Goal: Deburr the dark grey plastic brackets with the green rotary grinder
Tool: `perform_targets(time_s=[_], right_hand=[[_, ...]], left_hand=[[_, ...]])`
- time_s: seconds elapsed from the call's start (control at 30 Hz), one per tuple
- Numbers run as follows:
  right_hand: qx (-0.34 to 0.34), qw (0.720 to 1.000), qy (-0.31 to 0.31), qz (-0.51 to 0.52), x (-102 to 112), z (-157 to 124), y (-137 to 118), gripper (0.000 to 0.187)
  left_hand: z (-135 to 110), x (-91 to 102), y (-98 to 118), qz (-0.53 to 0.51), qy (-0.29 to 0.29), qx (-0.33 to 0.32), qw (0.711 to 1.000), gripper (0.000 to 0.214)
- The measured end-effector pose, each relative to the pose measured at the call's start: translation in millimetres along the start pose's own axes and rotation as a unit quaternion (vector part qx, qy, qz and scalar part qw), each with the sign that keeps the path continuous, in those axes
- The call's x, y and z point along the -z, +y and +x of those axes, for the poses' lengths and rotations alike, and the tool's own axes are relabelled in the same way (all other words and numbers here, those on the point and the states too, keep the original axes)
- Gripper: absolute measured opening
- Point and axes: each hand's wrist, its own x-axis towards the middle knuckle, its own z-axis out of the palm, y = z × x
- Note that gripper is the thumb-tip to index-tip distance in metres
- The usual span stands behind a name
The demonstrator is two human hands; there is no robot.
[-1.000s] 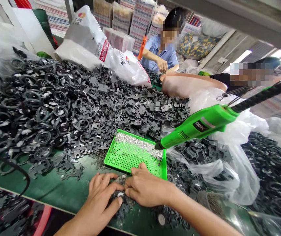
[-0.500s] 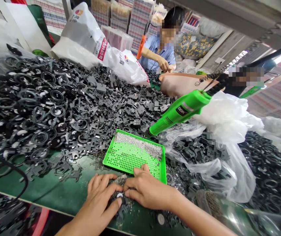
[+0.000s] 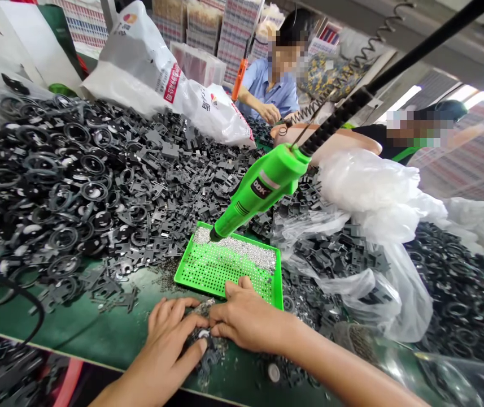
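Note:
My left hand (image 3: 168, 333) and my right hand (image 3: 245, 319) lie close together at the near edge of the green mat. Between them is a small heap of dark parts (image 3: 205, 353), and my left fingers curl around a dark piece with a pale round centre (image 3: 203, 334). My right fingertips rest against the same spot, and the lower edge of a green perforated tray (image 3: 227, 268) lies just beyond them. Silver small parts (image 3: 235, 249) lie in a band across the tray. A green DDK electric screwdriver (image 3: 261, 189) hangs above the tray's far left corner, touched by neither hand.
Large heaps of black rings (image 3: 55, 186) and black flat parts (image 3: 174, 181) cover the table. White plastic sacks (image 3: 364, 192) lie to the right. Co-workers sit beyond, one in a blue shirt (image 3: 262, 85). A black cable (image 3: 17, 291) crosses the mat's left side.
The hanging screwdriver has swung left and upward, its tip now over the tray's far left corner. My hands have stayed nearly still; the whole view has shifted slightly.

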Motion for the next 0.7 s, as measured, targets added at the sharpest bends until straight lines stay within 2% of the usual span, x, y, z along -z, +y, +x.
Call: perform_targets(time_s=[0.13, 0.27, 0.37, 0.4, 0.47, 0.57, 0.63, 0.7], right_hand=[[-0.035, 0.999, 0.036, 0.012, -2.7, -1.9, -4.5, 0.015], [-0.060, 0.981, 0.150, 0.108, -9.6, -17.3, -7.4, 0.025], [-0.086, 0.959, 0.221, 0.154, -19.2, -28.1, -3.0, 0.021], [-0.095, 0.955, 0.232, 0.161, -22.9, -29.6, -1.4, 0.017], [-0.097, 0.950, 0.246, 0.164, -29.9, -29.1, -0.7, 0.013], [-0.070, 0.949, 0.271, 0.145, -38.7, -24.3, -5.9, 0.011], [-0.053, 0.947, 0.289, 0.130, -44.8, -24.1, -8.8, 0.011], [-0.046, 0.937, 0.323, 0.127, -51.2, -30.1, -7.0, 0.011]], left_hand=[[-2.0, -5.5, -3.1, 0.003, 0.010, -0.004, 1.000, 0.019], [-16.6, -14.2, -9.9, 0.020, 0.082, -0.014, 0.996, 0.021], [-13.0, -2.3, -9.8, 0.025, 0.117, -0.020, 0.993, 0.035], [-3.4, 7.2, -7.6, 0.032, 0.123, -0.026, 0.992, 0.036], [30.9, 32.3, -1.0, 0.070, 0.129, -0.042, 0.988, 0.024], [106.3, 71.1, 8.5, 0.176, 0.177, -0.031, 0.968, 0.022], [152.6, 88.6, 12.0, 0.190, 0.194, -0.021, 0.962, 0.022], [180.5, 97.1, 14.0, 0.191, 0.193, -0.023, 0.962, 0.013]])
